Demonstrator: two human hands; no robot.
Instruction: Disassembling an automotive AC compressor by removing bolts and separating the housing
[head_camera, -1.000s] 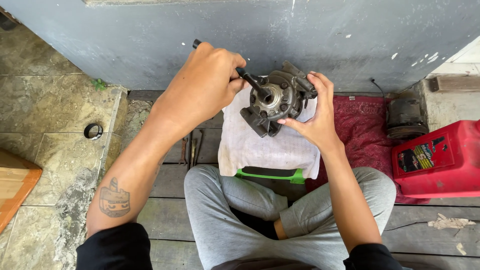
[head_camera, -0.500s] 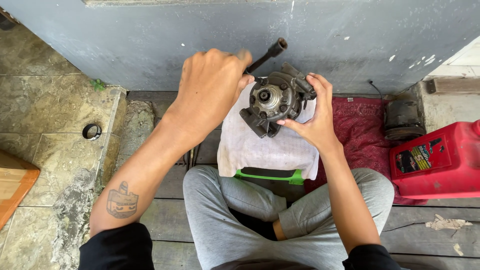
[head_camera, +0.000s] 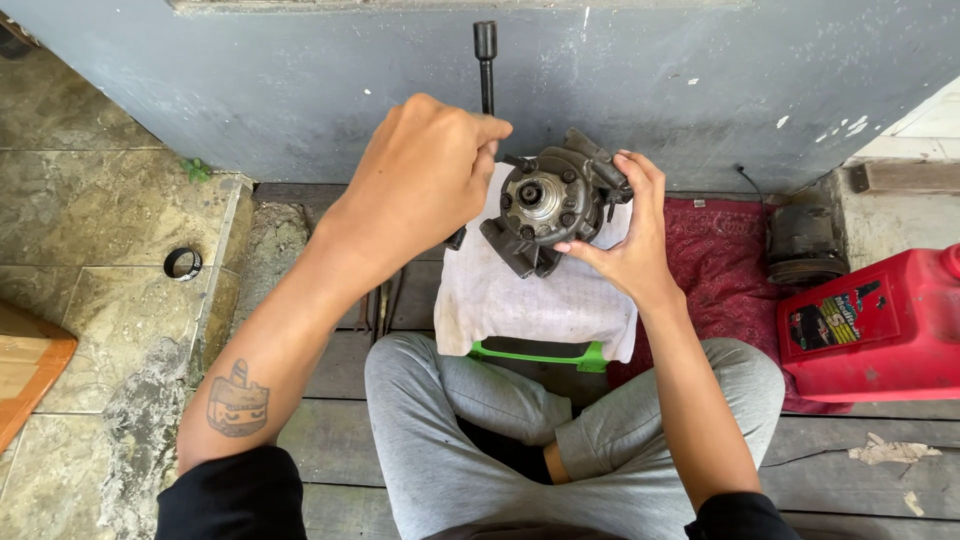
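Since the earlier frames, the black wrench (head_camera: 485, 62) is swinging round from a slant to stand nearly upright against the grey wall (head_camera: 300, 90), while the right hand is staying in place. Nearest the camera, grey-trousered legs (head_camera: 450, 430) are sitting crossed on the wooden floor (head_camera: 860, 480). Ahead of them, a white cloth (head_camera: 530, 300) is draping over a green stool (head_camera: 540, 352). On that cloth, the dark metal compressor (head_camera: 548, 205) is resting tilted, its round hub facing the camera. The right hand (head_camera: 625, 240) is grasping the compressor's right side, fingers curled over its upper edge. The left hand (head_camera: 425, 185) is clenching the wrench shaft just left of the compressor. Further right, a red cloth (head_camera: 730, 280), a second dark part (head_camera: 805, 245) and a red jug (head_camera: 880, 320) are lying. A black ring (head_camera: 182, 263) is lying well apart on the left tiles.
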